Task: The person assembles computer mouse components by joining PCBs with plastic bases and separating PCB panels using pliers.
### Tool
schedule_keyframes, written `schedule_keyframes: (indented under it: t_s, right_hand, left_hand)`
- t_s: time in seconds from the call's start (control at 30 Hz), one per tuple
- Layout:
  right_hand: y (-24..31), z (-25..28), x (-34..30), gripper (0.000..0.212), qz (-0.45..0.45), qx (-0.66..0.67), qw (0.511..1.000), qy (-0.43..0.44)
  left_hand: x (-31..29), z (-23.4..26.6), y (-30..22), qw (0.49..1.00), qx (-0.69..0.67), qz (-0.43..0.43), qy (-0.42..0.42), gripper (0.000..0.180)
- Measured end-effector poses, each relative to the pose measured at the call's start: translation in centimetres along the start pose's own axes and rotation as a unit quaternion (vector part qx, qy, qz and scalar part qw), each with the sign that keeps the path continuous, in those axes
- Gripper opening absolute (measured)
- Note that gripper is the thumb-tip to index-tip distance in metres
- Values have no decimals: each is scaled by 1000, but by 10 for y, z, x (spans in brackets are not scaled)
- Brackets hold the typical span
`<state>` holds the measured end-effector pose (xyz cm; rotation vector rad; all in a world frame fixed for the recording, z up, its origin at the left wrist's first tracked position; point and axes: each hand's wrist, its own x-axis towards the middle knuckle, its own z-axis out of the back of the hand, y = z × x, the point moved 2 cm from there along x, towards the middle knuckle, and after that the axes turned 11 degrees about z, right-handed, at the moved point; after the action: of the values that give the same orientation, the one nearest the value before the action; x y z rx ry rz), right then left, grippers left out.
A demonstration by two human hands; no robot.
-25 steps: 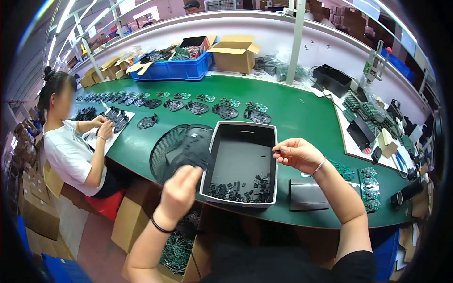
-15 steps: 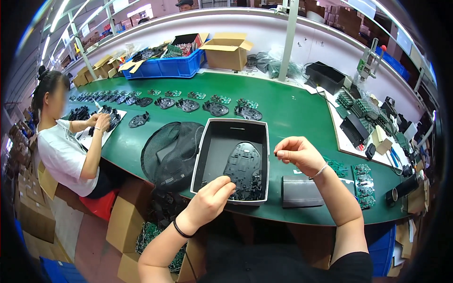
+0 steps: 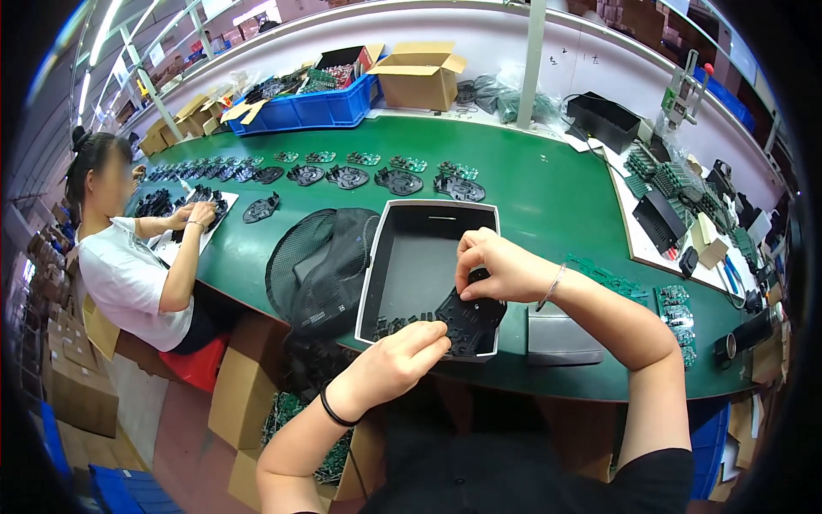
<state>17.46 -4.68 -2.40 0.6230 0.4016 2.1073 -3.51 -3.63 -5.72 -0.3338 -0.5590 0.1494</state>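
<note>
A black moulded plastic shell (image 3: pixel 488 313), a mouse base by its outline, is held tilted over an open box (image 3: pixel 369 287) with a black inside and pale rim. My left hand (image 3: pixel 396 358) is closed at the box's near edge, fingertips pinching the shell's near end. My right hand (image 3: pixel 501 270) is over the box's right side, thumb and fingers pinched together against the shell's upper part. Whatever lies between them is too small or hidden to make out. Several small black plastic parts (image 3: pixel 396 326) lie along the near end inside the box.
A black mesh bag (image 3: pixel 321 274) lies left of the box; a dark box (image 3: pixel 561 338) is to its right. Green circuit boards (image 3: pixel 676 321) lie further right. Shells with boards (image 3: pixel 398 182) line the table's back. A co-worker (image 3: pixel 128 248) sits at the left.
My right hand has moved left from beside the box onto the shell. The shell has tilted and shifted right. The whole view has moved slightly.
</note>
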Motion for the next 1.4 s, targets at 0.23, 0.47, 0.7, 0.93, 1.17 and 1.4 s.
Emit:
schedule_keyframes:
  t_s: [0.23,0.47,0.7,0.93,1.17,1.4]
  right_hand:
    - [-11,6,5,19,-143,213,962,98]
    - [-19,2,3,15,-195,311,919,141]
    - [-18,4,3,19,-164,254,942,145]
    - [6,29,-17,78,18,36,992,116]
    - [19,16,-25,71,23,-63,993,95]
    - [1,48,-18,71,-22,-98,994,37]
  left_hand:
    - [-1,-2,0,998,36,-56,-4,24]
    - [1,-3,0,997,26,-68,-17,25]
    - [-1,-3,2,999,-29,-36,-19,23]
    - [-1,0,12,998,-61,18,-10,23]
    - [8,-3,23,992,-104,25,-69,25]
    - [37,17,46,985,-104,58,-122,37]
